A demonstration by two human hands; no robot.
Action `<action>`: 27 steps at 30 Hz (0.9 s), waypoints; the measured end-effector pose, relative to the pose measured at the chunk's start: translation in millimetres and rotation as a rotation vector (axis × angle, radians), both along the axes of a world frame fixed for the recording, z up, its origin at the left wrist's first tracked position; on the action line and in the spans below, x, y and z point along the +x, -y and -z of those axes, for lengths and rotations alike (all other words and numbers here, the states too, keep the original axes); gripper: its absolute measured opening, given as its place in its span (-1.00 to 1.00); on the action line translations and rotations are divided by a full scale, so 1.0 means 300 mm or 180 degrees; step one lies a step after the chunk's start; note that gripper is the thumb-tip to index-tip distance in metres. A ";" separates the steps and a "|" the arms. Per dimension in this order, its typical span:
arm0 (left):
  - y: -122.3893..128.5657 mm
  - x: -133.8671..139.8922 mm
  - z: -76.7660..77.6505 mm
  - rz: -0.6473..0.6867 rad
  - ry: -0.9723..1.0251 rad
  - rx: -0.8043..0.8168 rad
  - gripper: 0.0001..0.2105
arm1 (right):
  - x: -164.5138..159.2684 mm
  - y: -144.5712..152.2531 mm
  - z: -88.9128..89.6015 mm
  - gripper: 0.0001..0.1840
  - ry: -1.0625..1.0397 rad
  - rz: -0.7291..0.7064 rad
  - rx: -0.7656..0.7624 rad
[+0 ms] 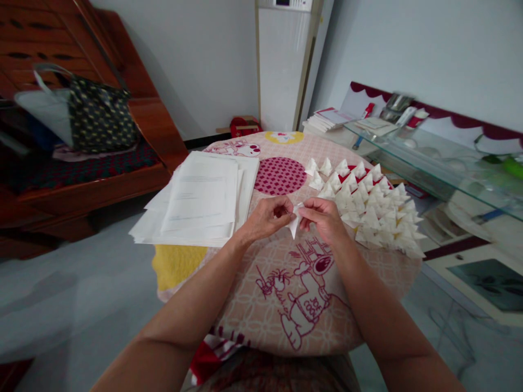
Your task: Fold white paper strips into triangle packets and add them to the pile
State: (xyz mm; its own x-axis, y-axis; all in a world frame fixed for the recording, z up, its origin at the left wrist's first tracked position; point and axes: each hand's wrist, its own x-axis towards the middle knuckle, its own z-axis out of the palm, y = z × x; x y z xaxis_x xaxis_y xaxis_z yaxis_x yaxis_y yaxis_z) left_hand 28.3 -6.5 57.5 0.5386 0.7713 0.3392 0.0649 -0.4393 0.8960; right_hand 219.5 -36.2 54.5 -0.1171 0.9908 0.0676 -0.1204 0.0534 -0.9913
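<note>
Between my two hands, above the round table, is a small folded piece of white paper with a point hanging downward. My left hand pinches its left side between thumb and fingers. From the right, my right hand grips its upper edge with the fingertips. Just beyond my right hand stand many folded white paper pieces with pointed tips, packed in rows. A stack of white sheets, some with faint print, lies to the left of my left hand.
A patterned cloth with cartoon figures covers the table. Along the right runs a glass-topped cabinet bearing booklets and metal containers. A wooden bench with bags stands at the left. A white upright unit is behind.
</note>
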 end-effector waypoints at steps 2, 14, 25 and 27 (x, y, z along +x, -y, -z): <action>-0.006 0.001 0.008 0.0133 0.0185 -0.0232 -0.83 | 0.003 -0.001 0.002 -0.74 0.0019 0.0044 0.0023; -0.023 0.018 0.029 0.0585 0.1028 -0.0878 -0.69 | 0.004 -0.007 0.016 -0.87 0.0233 0.0050 0.0115; -0.016 0.023 0.029 0.0557 0.0972 -0.0798 -0.72 | 0.000 -0.009 0.016 -0.84 0.0317 0.0074 0.0205; -0.016 0.022 0.030 0.0572 0.0959 -0.0766 -0.73 | 0.000 -0.010 0.018 -0.84 0.0326 0.0094 0.0225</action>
